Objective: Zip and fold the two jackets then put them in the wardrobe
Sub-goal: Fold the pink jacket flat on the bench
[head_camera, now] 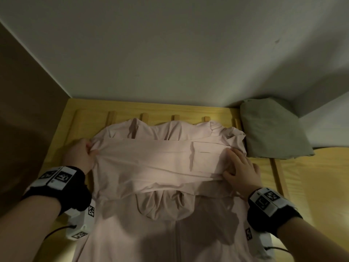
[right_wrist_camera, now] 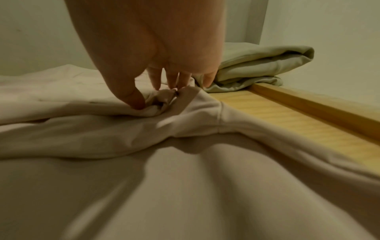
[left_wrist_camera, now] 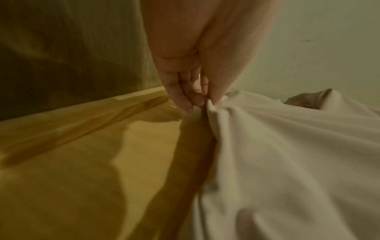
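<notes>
- Yellow wood makes the surface (head_camera: pixel 309 186): smooth boards with raised slats (head_camera: pixel 276 167) running away toward a plain grey-white wall (head_camera: pixel 170 53); a brown panel (head_camera: pixel 22 110) closes off the left side.
- Nearest the person, the pink jacket (head_camera: pixel 151 233) lies flat on the wood, its front zip closed up the middle; the cloth is thin, matte and soft, with shallow creases.
- Black wrist straps (head_camera: pixel 62 190) with white coded tags sit on both forearms.
- Across the jacket's middle a broad band of cloth is folded over and pulled taut between the two hands.
- Left hand (head_camera: pixel 81 157) pinches the band's left edge, thumb and curled fingers (left_wrist_camera: pixel 185 99) bunching the cloth just above the wood.
- Right hand (head_camera: pixel 241 171) grips the right end, its thumb (right_wrist_camera: pixel 133 97) and fingertips gathering a small knot of fabric.
- Beyond the band, the jacket's far edge bunches in rounded folds against the slat ends.
- Farther right, near the wall, the green jacket (head_camera: pixel 272 129) lies folded into a thick, soft-cornered pad, just beside the pink one.
</notes>
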The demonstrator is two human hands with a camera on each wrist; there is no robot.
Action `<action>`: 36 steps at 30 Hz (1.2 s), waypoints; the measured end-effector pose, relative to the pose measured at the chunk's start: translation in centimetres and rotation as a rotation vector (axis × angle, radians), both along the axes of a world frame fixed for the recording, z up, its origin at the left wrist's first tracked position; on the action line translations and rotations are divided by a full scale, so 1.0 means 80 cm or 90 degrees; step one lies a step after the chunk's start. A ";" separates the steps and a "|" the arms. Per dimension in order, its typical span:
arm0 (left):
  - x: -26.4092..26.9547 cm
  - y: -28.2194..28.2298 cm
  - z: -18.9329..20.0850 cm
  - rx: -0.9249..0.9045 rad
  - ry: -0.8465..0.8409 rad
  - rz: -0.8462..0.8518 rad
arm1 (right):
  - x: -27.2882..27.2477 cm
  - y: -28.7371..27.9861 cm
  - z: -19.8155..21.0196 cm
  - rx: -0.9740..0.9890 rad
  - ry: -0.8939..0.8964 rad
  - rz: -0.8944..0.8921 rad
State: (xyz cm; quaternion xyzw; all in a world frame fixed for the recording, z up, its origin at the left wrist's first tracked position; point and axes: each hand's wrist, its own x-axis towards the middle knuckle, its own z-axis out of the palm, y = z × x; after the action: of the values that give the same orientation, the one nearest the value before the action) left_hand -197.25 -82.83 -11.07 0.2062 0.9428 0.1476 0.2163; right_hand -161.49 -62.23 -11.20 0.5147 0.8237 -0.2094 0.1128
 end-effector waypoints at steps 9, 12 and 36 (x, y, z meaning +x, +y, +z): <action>0.035 -0.037 -0.010 0.123 -0.172 0.101 | -0.002 0.005 0.008 0.030 -0.067 -0.034; 0.047 -0.047 -0.004 0.136 -0.206 0.126 | -0.021 -0.002 0.015 0.039 -0.046 -0.019; 0.167 -0.192 0.008 -0.041 -0.094 -0.057 | -0.294 -0.240 0.015 -0.292 0.026 0.400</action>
State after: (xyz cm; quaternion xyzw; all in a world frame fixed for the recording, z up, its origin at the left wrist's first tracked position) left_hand -183.91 -98.18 -10.46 0.2296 0.9183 0.1224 0.2984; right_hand -184.99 -81.39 -9.98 0.1946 0.8751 -0.3535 0.2671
